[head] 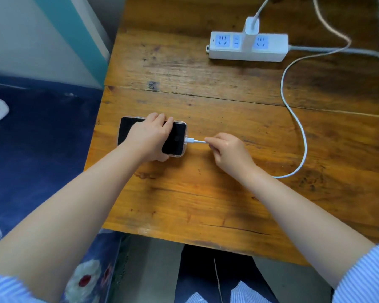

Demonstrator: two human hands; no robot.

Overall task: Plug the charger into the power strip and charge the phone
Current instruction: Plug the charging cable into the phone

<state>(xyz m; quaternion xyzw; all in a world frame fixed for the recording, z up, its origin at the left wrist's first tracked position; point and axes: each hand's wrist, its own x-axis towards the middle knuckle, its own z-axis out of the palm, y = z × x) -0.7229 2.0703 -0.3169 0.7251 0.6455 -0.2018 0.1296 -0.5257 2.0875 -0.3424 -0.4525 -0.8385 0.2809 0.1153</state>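
Note:
A black phone [176,138] in a clear case lies flat on the wooden table [228,193], screen dark. My left hand [150,138] grips it across the middle. The white cable's connector [189,140] sits in the phone's right end. My right hand [228,149] pinches the cable just behind the connector. The white cable [302,136] loops right and back to a white charger [251,29] that stands plugged into the white power strip [247,47] at the far side of the table.
The strip's grey cord [337,50] runs off to the right, crossed by a pinkish cord [328,22]. Left of the table lies a dark blue bedcover [42,149] with a flower print. The table's near edge is close to my body.

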